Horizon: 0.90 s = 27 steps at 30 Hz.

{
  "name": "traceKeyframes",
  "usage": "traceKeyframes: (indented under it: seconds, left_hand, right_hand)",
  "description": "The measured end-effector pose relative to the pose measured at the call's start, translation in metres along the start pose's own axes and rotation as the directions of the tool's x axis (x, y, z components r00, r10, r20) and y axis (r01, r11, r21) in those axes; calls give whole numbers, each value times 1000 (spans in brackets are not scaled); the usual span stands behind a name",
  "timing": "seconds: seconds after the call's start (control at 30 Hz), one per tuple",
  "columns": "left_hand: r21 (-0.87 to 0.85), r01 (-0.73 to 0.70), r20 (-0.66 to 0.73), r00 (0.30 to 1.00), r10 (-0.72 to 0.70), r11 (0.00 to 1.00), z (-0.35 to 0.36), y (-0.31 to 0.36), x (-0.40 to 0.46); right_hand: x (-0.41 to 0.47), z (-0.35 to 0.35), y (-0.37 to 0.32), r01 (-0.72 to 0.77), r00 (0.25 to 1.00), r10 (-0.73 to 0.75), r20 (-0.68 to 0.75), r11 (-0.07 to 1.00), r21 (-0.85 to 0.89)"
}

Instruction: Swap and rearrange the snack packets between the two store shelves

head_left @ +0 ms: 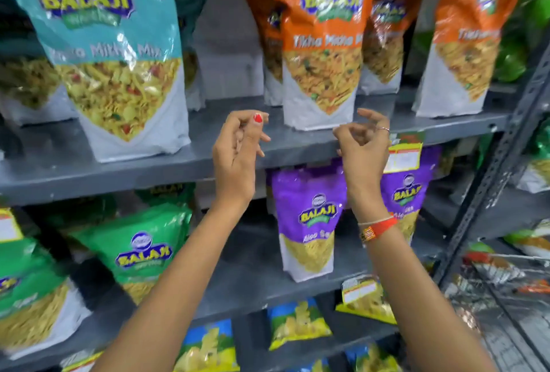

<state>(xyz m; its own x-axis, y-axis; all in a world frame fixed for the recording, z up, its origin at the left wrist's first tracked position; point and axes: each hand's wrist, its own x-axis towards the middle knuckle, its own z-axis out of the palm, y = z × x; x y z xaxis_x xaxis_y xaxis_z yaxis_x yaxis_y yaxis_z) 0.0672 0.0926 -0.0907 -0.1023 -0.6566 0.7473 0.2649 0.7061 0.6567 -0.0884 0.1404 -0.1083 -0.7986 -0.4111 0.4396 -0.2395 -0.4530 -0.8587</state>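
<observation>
Grey metal shelves, and both hands are up in front of the upper shelf (208, 160) with nothing in them. Left hand (238, 148) has its grip loosely curled, thumb near the fingertips, pinching nothing (red nail polish on the thumb). Right hand (364, 145) is much the same, fingers half curled and empty, hovering right at the shelf's front edge. On the upper shelf a teal packet (113, 53) stands toward the left end and an orange packet (324, 44) stands near the middle, just behind the right hand, with more orange ones beside it. On the lower shelf (253, 279) a purple packet (309, 223) stands upright between the two forearms, and a green packet (145, 246) leans further left.
</observation>
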Motion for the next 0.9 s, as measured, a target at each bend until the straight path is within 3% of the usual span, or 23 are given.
traceKeyframes:
  seconds: [0.1,0.2,0.3,0.43,0.6,0.77,0.9]
  left_hand:
    - [-21,3,19,1000,-2,1000,30,6,33]
    - [23,174,30,984,-175,984,58,-5,74]
    - [67,380,48,922,-384,922,83,-17,105]
    - [31,508,115,854,-508,861,105,-21,113]
    - [89,470,120,870,-478,878,99,-22,107]
    - [103,417,127,895,-427,903,101,-16,97]
    - [119,468,125,868,-481,875,98,-13,95]
  right_hand:
    - [44,-3,-14,52,997,-50,64,998,-21]
    - [98,10,-19,-30,980,48,194,995,-95]
    - [128,19,-21,-174,924,193,331,981,-86]
    - [132,15,-23,-216,863,227,451,973,-77]
    - [129,10,-24,-155,877,156,455,987,-40]
    - [124,7,-28,-168,861,176,477,984,-58]
    - [115,4,-33,-143,860,163,484,987,-79]
